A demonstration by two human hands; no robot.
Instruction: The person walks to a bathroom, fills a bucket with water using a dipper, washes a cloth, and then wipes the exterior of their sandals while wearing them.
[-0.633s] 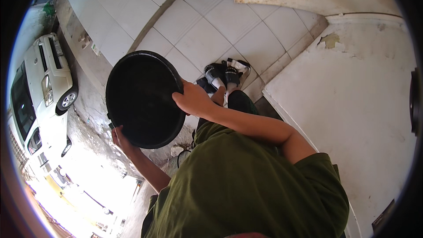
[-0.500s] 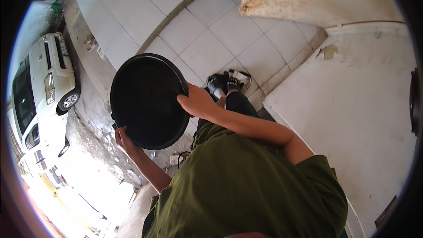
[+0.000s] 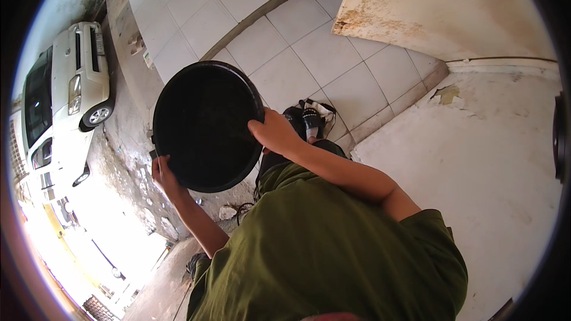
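Observation:
I hold a round black bucket (image 3: 205, 125) in front of me with both hands, and I look into its dark inside. My left hand (image 3: 163, 173) grips the lower left rim. My right hand (image 3: 275, 132) is clamped over the right rim, its fingers inside the edge. My olive green shirt (image 3: 321, 255) fills the lower middle of the view. Just beyond my right hand, my foot in a black and white sandal (image 3: 309, 120) rests on the tiles.
A white tiled floor (image 3: 256, 41) stretches ahead. A stained white wall (image 3: 452, 12) rises at the upper right and a pale peeling surface (image 3: 493, 160) lies to the right. A white car (image 3: 65, 89) is parked on rough ground at the left.
The bucket and both hands have shifted right and slightly down in the picture. The car and wall have shifted too, as my head has turned. My grip is unchanged.

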